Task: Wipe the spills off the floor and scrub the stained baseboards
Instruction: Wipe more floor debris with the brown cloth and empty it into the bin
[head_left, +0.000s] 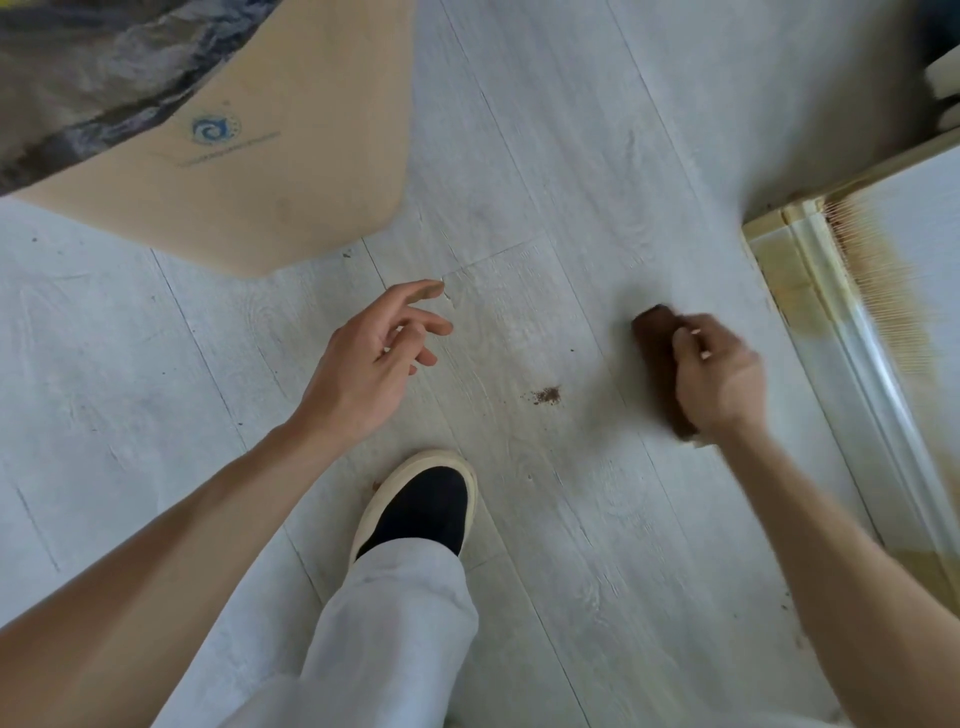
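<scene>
Pale grey plank floor (545, 130) filled the view, with a cardboard sheet (291, 156) lying at the upper left and a cream baseboard (852, 332) running down the right edge, streaked with yellow-brown stains. A small brown spill (546, 396) of crumbs sat on the planks between the two hands, just ahead of a dark shoe (426, 504).

The right hand (719, 379) had its fingers curled round a brown scrubbing block (657, 364), blurred, so I could not tell whether it was a brush or a sponge, nor whether it touched the floor. It was near the baseboard, not against it. The left hand (374, 353) hung above the floor, fingers loosely spread, holding nothing.

Both jobs looked unfinished: crumbs remained and the baseboard was still stained. The step in hand seemed to be bringing the block to bear; next it would need either a sweep left over the crumbs or a press rightward against the stained moulding.
</scene>
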